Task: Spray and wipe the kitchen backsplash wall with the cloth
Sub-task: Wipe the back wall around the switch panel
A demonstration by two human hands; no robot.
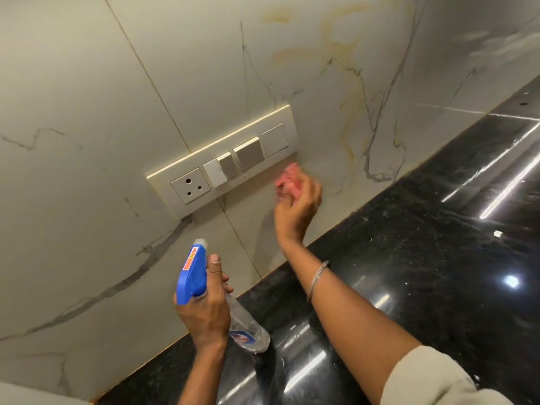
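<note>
My right hand (301,200) has its fingers closed around a bunched pink cloth (287,181), pressed against the marble-look backsplash wall (292,68) just below the right end of the switch plate (225,159); the cloth is blurred. My left hand (204,305) grips the clear spray bottle (245,325) by its neck, fingers wrapped tight, its blue trigger head (193,273) aimed up at the wall. The bottle hangs tilted over the glossy black desk (423,258). A thin bangle (320,277) sits on my right wrist.
</note>
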